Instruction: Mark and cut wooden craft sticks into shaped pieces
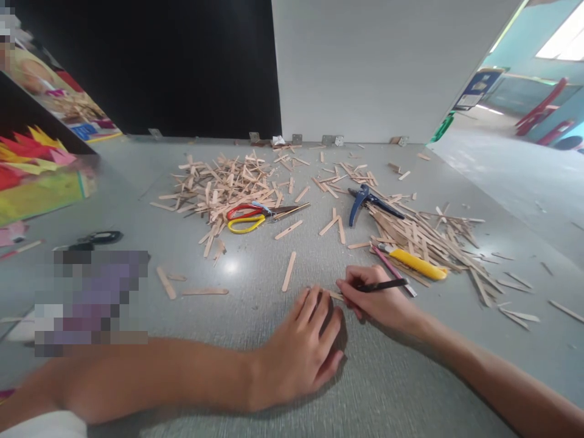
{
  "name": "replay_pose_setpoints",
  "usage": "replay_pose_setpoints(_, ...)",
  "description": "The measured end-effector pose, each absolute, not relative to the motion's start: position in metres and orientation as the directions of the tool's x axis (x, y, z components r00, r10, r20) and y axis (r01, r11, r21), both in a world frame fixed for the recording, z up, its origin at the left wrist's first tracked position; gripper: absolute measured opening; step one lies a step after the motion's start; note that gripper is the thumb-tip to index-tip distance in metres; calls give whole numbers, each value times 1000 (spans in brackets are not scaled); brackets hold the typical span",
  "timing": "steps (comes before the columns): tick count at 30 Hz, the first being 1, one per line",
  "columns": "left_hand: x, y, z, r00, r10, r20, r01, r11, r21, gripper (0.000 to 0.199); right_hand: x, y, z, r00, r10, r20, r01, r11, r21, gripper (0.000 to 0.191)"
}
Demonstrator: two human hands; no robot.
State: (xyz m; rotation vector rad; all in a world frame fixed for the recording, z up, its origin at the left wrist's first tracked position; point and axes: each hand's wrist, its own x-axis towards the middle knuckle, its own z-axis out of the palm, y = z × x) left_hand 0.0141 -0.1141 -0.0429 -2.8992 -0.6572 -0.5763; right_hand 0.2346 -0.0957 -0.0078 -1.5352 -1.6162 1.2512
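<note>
My right hand (381, 301) is closed around a slim black pen (385, 285), its writing end hidden by the fingers. Between my two hands a short bit of wooden craft stick (336, 295) shows on the grey tabletop (246, 340). My left hand (308, 350) rests palm down, fingers stretched out and slightly apart, fingertips at this stick; what lies under them is hidden. Just beyond the right hand are a pink-and-white strip (395, 272) and a yellow utility knife (417, 263). A single craft stick (289, 271) lies ahead of the left hand.
Scissors (249, 218) with red and yellow handles lie by a heap of cut sticks (232, 182). Blue-handled cutters (365, 199) touch another stick pile (410, 234). An upright black-and-white board (365, 67) stands behind. At left are a blurred purple item (104, 292) and a yellow box (41, 198).
</note>
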Motion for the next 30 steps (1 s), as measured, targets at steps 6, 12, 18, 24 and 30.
replay_pose_setpoints(6, 14, -115, -42, 836, 359, 415, 427, -901, -80, 51, 226, -101, -6, -193, 966, -175, 463, -68, -884, 45)
replay_pose_setpoints(12, 14, -117, -43, 848, 341, 407, 419, -900, -119, 48, 228, -102, -11, -236, 962, -137, 457, -14, -890, 45)
replay_pose_setpoints(18, 13, -118, -43, 854, 358, 377, 414, -907, -77, 47, 230, -100, -13, -229, 967, -115, 479, 9, -878, 45)
replay_pose_setpoints(24, 12, -120, -37, 856, 350, 381, 422, -898, -123, 46, 231, -99, -15, -221, 964, -149, 437, -39, -899, 45)
replay_pose_setpoints(30, 7, -122, -32, 879, 194, 436, 329, -908, -258, 36, 231, -99, -16, -212, 963, -163, 414, -62, -908, 48)
